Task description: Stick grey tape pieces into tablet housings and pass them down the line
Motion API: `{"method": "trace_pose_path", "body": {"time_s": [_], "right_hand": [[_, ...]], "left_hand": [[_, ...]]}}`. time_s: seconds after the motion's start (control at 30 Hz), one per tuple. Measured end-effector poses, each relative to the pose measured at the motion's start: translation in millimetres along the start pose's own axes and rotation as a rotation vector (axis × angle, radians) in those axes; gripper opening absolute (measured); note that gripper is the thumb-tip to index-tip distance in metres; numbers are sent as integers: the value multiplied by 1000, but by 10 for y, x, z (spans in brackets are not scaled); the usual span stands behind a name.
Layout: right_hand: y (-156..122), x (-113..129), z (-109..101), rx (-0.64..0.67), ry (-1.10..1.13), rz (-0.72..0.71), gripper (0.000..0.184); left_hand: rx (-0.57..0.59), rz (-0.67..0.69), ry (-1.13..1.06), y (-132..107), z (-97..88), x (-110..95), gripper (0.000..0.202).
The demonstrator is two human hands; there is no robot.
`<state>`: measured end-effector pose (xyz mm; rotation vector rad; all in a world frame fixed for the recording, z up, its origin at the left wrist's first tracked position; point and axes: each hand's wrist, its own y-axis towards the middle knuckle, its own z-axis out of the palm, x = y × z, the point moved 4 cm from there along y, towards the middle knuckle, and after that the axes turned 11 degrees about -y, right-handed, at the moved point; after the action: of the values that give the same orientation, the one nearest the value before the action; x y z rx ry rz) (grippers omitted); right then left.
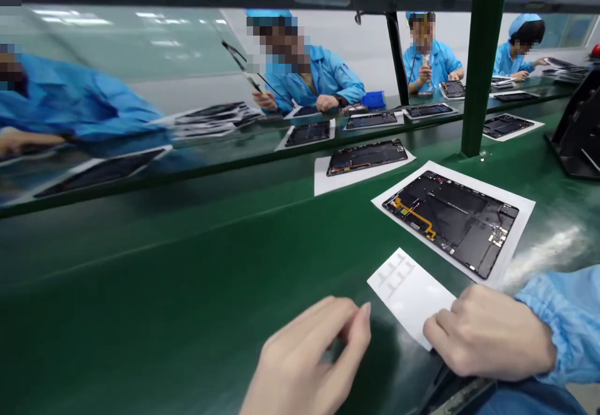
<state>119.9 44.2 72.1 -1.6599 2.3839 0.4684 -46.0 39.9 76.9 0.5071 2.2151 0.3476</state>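
1. Edges and room: A green conveyor belt (154, 271) spans the head view, and its surface extends from the left hand to the left frame edge. A green post (482, 59) rises at the belt's far edge. A black fixture (575, 129) stands at the right frame edge.
2. Items on the belt: A white sheet (518, 230) carries an opened tablet housing (450, 224) with a yellow flex cable (412, 218). A white card (407, 296) with pale strip-shaped marks lies just below that sheet. Beyond the far rail, a small blue bin (372, 99) sits beside a co-worker in a blue coat (314, 77).
3. Left hand (304, 359): Positioned just left of the card, with fingers curled and gathered toward the thumb. Whether they pinch anything cannot be determined.
4. Right hand (487, 334): Lies on the card's lower right edge, with fingers (445, 327) pressed together and a blue sleeve (565, 321) at the wrist.
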Motion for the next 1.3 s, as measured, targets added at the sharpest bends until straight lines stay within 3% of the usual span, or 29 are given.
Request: {"method": "trace_pose_path", "body": {"time_s": [0.07, 0.13, 0.2, 0.27, 0.33, 0.43, 0.57, 0.7, 0.8, 0.9, 1.0, 1.13, 1.2, 1.3], "right_hand": [[20, 61, -5, 135, 78, -16, 8], [41, 9, -35, 222, 151, -19, 10], [26, -163, -48, 279, 228, 21, 19], [-58, -446, -31, 274, 301, 173, 11], [-219, -757, 22, 222, 319, 436, 10], [-450, -919, 171, 256, 261, 584, 13], [-513, -655, 280, 320, 294, 561, 6], [-373, -466, 136, 273, 448, 455, 14], [-203, -635, -33, 45, 671, 464, 30], [8, -920, -23, -105, 914, 615, 46], [267, -1042, 206, 50, 1242, 678, 58], [513, -968, 431, 299, 1676, 461, 49], [534, -949, 476, 327, 1748, 411, 42], [487, -933, 512, 286, 1795, 445, 34]], "left_hand": [[-4, 57, 123, -28, 13, 142, 11], [41, 138, 202, -34, 140, 235, 31], [96, 221, 247, -27, 294, 289, 38], [144, 283, 263, -19, 407, 314, 40], [178, 362, 294, -26, 463, 298, 45], [161, 442, 380, -50, 446, 218, 41], [142, 428, 376, -56, 366, 80, 30], [194, 345, 315, -60, 393, 83, 35], [152, 392, 308, -101, 445, 146, 45], [128, 485, 355, -144, 499, 207, 57], [136, 469, 430, -158, 553, 280, 64], [151, 455, 442, -184, 615, 336, 69], [161, 468, 456, -196, 630, 345, 68], [172, 497, 484, -199, 620, 339, 65]]}}
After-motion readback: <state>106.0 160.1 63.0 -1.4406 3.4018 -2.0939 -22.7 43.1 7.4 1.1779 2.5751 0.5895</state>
